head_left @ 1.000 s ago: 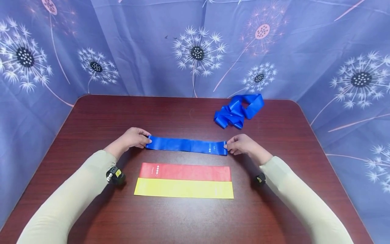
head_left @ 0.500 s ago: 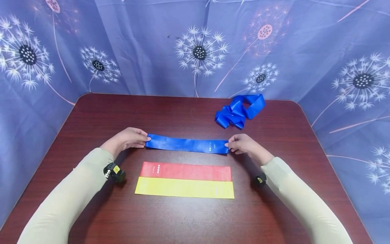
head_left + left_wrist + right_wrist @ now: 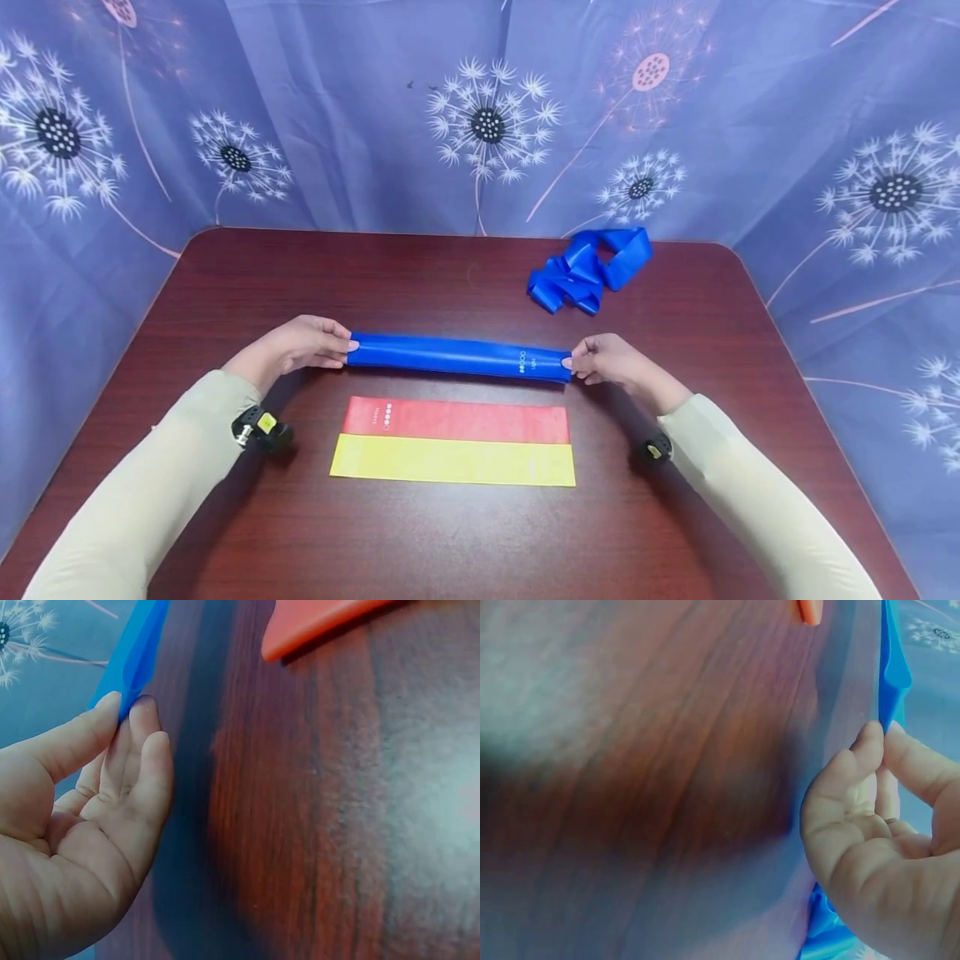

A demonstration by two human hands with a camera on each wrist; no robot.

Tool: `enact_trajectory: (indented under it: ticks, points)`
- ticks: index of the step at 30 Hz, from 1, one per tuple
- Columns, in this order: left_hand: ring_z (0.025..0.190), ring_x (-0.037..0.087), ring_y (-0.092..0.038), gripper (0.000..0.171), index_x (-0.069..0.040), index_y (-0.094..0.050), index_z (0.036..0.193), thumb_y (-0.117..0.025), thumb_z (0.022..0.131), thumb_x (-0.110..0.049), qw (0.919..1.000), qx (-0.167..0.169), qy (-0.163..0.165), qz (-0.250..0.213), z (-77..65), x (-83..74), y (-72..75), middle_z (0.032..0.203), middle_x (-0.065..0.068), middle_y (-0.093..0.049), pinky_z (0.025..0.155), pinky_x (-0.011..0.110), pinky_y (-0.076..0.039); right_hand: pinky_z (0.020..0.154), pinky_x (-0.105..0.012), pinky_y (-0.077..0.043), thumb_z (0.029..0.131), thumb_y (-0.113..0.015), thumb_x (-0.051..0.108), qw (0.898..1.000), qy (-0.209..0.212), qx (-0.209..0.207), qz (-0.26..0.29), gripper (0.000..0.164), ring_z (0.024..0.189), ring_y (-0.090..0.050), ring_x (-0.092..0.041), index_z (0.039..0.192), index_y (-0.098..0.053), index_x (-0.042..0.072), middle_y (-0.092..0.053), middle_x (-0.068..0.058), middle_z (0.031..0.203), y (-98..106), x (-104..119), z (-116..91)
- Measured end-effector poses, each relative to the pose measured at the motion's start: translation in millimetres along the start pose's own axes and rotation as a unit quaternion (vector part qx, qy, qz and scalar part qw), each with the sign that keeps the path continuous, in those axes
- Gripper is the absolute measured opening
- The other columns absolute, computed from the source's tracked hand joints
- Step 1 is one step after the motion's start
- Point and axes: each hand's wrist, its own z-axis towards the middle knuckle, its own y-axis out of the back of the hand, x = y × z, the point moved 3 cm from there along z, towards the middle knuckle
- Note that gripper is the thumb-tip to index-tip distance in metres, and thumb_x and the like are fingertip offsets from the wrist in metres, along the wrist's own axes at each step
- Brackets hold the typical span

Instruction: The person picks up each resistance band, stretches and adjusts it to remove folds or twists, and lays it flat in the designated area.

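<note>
A blue resistance band [image 3: 442, 356], printed with "Light" and small dots near its right end, stretches flat between both hands. My left hand [image 3: 311, 342] pinches its left end between thumb and fingers. At the other end my right hand [image 3: 611, 362] pinches the band the same way. Both wrist views show the blue loop's end [image 3: 139, 664] caught between thumb and fingertips. Nearer to me lie a red resistance band [image 3: 457, 421] and a yellow resistance band [image 3: 453, 460], flat and parallel, with the yellow one along the red one's near edge.
A long blue strip [image 3: 577, 271] lies crumpled in loops at the back right of the dark wooden table [image 3: 465, 542]. A blue curtain [image 3: 352, 117] with dandelion prints hangs behind and beside the table.
Both hands have moved apart, the left one leftward and the right one rightward. The blue band between them is pulled longer and straighter. The red and yellow bands stay in place.
</note>
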Motion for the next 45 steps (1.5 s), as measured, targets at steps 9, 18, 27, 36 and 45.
enact_trajectory:
  ticks: [9, 18, 27, 36, 45]
  points:
    - [0.071, 0.004, -0.065, 0.026, 0.009, -0.057, 0.115, -0.065, 0.099, -0.010, 0.9994, -0.012, -0.025, 0.022, -11.3, 10.5, -12.0, 0.077, -0.005, -0.066, 0.071, 0.020, -0.060, 0.068, -0.026, -0.056, 0.096, -0.069, 0.014, 0.999, 0.021, -0.011, -0.023, 0.019, 0.074, -0.058, -0.014, 0.095, -0.065, -0.005, -0.065, -0.001, 0.078, -8, -5, -12]
    - [0.069, 0.006, -0.064, 0.026, 0.009, -0.061, 0.109, -0.069, 0.097, -0.012, 0.9967, -0.030, -0.041, 0.064, -14.7, 16.2, -24.7, 0.074, -0.004, -0.066, 0.068, 0.021, -0.059, 0.076, -0.032, -0.061, 0.095, -0.071, 0.016, 0.999, 0.007, -0.012, -0.048, 0.021, 0.078, -0.061, -0.017, 0.096, -0.066, -0.005, -0.067, -0.007, 0.084, -12, -9, -20]
    - [0.072, 0.009, -0.064, 0.025, 0.006, -0.062, 0.106, -0.071, 0.095, -0.016, 0.9924, -0.049, -0.042, 0.104, -18.2, 18.3, -28.2, 0.076, -0.002, -0.067, 0.069, 0.022, -0.058, 0.070, -0.027, -0.056, 0.093, -0.073, 0.017, 0.997, 0.006, -0.012, -0.079, 0.020, 0.073, -0.060, -0.014, 0.091, -0.068, -0.002, -0.064, -0.003, 0.077, -16, -6, -17]
    - [0.072, 0.009, -0.064, 0.023, 0.005, -0.062, 0.103, -0.071, 0.094, -0.014, 0.9885, -0.057, -0.066, 0.124, -19.2, 17.6, -30.0, 0.076, -0.002, -0.067, 0.069, 0.024, -0.058, 0.069, -0.027, -0.056, 0.093, -0.073, 0.017, 0.997, 0.009, -0.009, -0.080, 0.021, 0.074, -0.059, -0.014, 0.090, -0.070, -0.003, -0.064, -0.002, 0.076, -15, 1, -19]
    - [0.068, 0.010, -0.064, 0.022, 0.005, -0.063, 0.100, -0.073, 0.092, -0.013, 0.9867, -0.076, -0.070, 0.126, -17.6, 19.7, -30.9, 0.073, -0.001, -0.067, 0.065, 0.026, -0.058, 0.059, -0.026, -0.050, 0.092, -0.075, 0.019, 0.995, 0.005, -0.034, -0.092, 0.021, 0.065, -0.057, -0.012, 0.085, -0.069, 0.000, -0.061, 0.000, 0.069, -20, -1, -12]
